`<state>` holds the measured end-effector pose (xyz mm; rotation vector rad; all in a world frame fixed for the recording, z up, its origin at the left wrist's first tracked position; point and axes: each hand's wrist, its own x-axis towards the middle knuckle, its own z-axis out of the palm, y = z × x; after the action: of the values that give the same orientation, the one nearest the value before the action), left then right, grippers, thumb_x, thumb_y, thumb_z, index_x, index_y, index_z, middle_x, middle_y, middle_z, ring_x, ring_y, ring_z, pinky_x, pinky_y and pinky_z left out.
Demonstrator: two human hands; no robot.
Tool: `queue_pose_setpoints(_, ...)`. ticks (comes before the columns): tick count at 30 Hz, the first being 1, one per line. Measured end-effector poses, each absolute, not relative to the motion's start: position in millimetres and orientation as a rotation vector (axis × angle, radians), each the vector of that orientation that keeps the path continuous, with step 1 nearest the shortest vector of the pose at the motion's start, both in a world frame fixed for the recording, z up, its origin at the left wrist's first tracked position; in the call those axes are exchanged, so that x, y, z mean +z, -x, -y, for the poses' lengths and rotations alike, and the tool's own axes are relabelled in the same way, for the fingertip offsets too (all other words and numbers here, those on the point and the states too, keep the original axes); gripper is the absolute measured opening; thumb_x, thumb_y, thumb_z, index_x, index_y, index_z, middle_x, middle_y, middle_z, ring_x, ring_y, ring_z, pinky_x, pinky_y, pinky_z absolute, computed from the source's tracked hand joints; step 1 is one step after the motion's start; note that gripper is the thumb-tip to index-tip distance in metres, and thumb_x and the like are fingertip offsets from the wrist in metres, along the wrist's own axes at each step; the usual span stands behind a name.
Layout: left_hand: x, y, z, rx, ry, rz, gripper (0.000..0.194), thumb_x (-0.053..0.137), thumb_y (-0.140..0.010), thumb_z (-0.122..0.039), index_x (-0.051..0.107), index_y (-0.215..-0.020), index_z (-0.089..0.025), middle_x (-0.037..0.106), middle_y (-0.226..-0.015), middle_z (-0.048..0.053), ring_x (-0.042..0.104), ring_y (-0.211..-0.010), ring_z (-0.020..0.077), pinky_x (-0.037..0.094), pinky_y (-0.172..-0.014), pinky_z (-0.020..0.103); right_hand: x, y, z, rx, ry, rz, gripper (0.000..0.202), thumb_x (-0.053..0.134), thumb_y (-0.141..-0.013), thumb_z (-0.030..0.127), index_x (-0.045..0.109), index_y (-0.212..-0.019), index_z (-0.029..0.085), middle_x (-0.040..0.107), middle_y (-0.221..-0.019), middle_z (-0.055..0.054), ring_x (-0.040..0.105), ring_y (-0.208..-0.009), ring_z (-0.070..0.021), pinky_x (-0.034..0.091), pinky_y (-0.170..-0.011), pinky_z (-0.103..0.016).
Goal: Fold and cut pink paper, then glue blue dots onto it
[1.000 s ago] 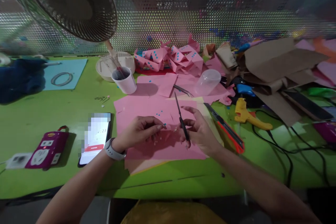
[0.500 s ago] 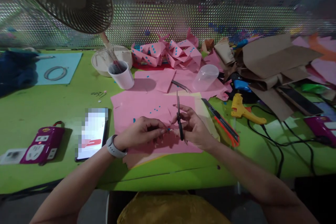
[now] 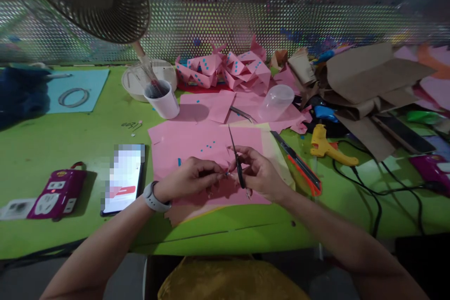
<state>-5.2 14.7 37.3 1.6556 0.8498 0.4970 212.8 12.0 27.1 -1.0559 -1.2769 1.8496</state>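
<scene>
My right hand (image 3: pixel 263 177) is closed around a pair of small dark scissors (image 3: pixel 239 168), their blades pointing up and away, tilted slightly left. My left hand (image 3: pixel 195 176), with a pale watch on the wrist, is closed in a pinch. A tiny blue piece (image 3: pixel 227 174) shows at its fingertips, where the fingertips of both hands almost meet; its exact shape is too small to tell. Both hands are over a pink paper sheet (image 3: pixel 168 143). Several blue bits (image 3: pixel 207 146) lie on this sheet, and a blue strip (image 3: pixel 179 162) is beside my left hand.
Right of the sheet lie an orange box cutter (image 3: pixel 298 164) and a yellow glue gun (image 3: pixel 326 147) with black cables. Left are a phone (image 3: pixel 123 178) and a purple power strip (image 3: pixel 58 194). Behind stand a white cup (image 3: pixel 163 103), a clear cup (image 3: pixel 277 103), tweezers (image 3: pixel 242 114) and folded pink paper (image 3: pixel 242 68).
The scissors have tilted, their blade tips swinging left, and the fingers of my right hand have shifted a little. My left hand stays almost still in its pinch.
</scene>
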Motion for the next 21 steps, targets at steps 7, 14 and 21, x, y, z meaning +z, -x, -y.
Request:
queue_pose_setpoints(7, 36.7, 5.1, -14.3, 0.484, -1.664, -0.853, 0.019, 0.055, -0.091, -0.029, 0.065, -0.086, -0.013, 0.066, -0.066, 0.001, 0.061, -0.056, 0.0092, 0.046, -0.054, 0.017, 29.0, -212.0, -12.1, 1.837, 1.065, 1.304, 0.059, 0.077, -0.071, 0.03, 0.048, -0.122, 0.022, 0.058, -0.091, 0.001, 0.053, -0.049, -0.0046, 0.047, -0.033, -0.015)
queue_pose_setpoints(14, 36.6, 4.9, -15.8, 0.489, -1.637, -0.857, 0.022, 0.053, -0.092, -0.03, 0.066, -0.096, -0.012, 0.066, -0.068, 0.001, 0.059, -0.055, 0.0087, 0.046, -0.053, 0.017, 30.0, -212.1, -12.6, 1.807, 1.104, 1.258, 0.061, 0.077, -0.066, 0.022, 0.052, -0.122, 0.02, 0.059, -0.093, 0.0, 0.048, -0.047, -0.0024, 0.044, -0.032, -0.014)
queue_pose_setpoints(21, 39.7, 4.9, -15.9, 0.502, -1.681, -0.877, 0.02, 0.052, -0.092, -0.028, 0.066, -0.089, -0.013, 0.064, -0.067, 0.0, 0.058, -0.056, 0.0079, 0.043, -0.052, 0.017, 30.4, -211.4, -13.3, 1.79, 1.123, 1.189, 0.065, 0.081, -0.065, 0.025, 0.051, -0.122, 0.02, 0.06, -0.091, 0.001, 0.05, -0.047, -0.004, 0.046, -0.032, -0.017)
